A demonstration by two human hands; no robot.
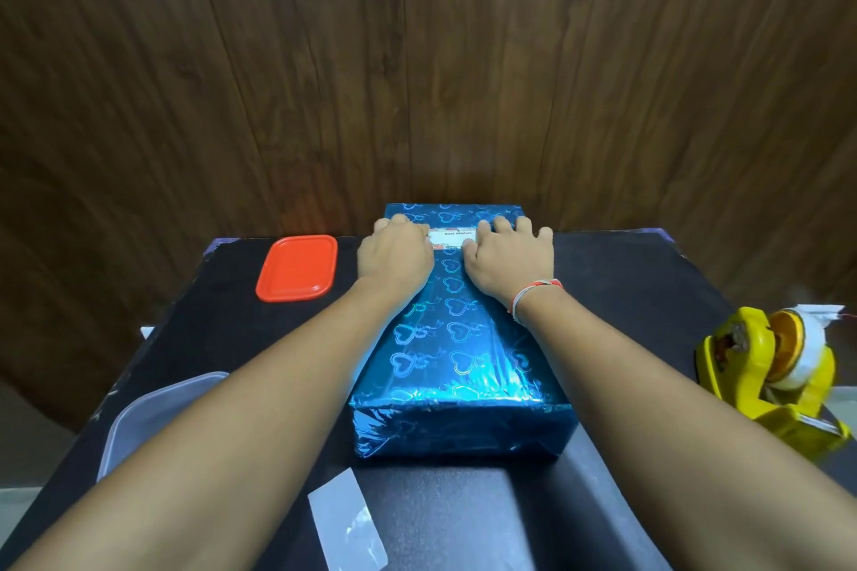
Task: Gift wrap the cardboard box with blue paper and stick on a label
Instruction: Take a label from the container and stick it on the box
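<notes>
Here both hands, left [396,253] and right [510,257], press flat beside the label [452,236]; the box [457,338] looks stiff, its foil slippery, so grip its sides.

Glossy foil-like blue paper [457,338], matt black table [626,292], wood-grain wall [417,60]

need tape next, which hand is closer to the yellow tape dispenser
Right. The right hand rests on the wrapped box on the side nearer the yellow tape dispenser; the left hand lies farther, beyond the label.
</notes>
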